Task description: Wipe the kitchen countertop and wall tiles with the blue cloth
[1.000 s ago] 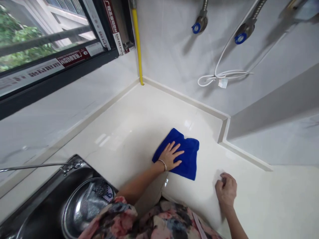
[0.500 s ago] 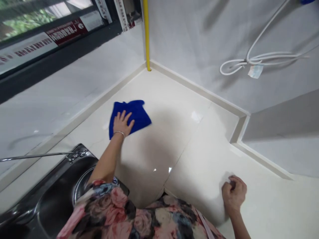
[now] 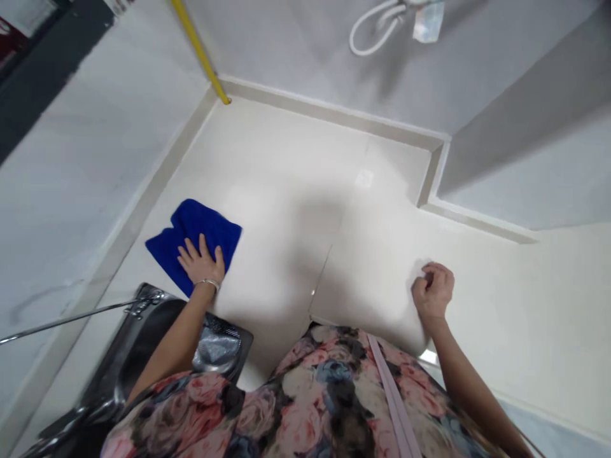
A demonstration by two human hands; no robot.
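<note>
A blue cloth [image 3: 210, 222] lies spread on the pale countertop [image 3: 286, 165], left of the middle. My left hand [image 3: 203, 262] rests flat on its lower right part, fingers fanned out and palm down. On the right side, my right hand [image 3: 435, 289] leans on the bare countertop, its fingers curled in toward the thumb. I see nothing held in it, though the inside of the curl is partly hidden.
Below the cloth is a dark sink [image 3: 143, 337] with a chrome faucet [image 3: 76, 321]. A yellow pipe [image 3: 200, 54] meets the countertop at the back corner. Raised edging [image 3: 334, 114] runs along the walls, stepping around a jutting wall. A looped white cable [image 3: 367, 38] hangs above.
My left hand has drawn the cloth away from the pipe corner, nearer the sink and left wall, and the cloth has turned. The view has shifted right and downward. My right hand stays curled on the countertop.
</note>
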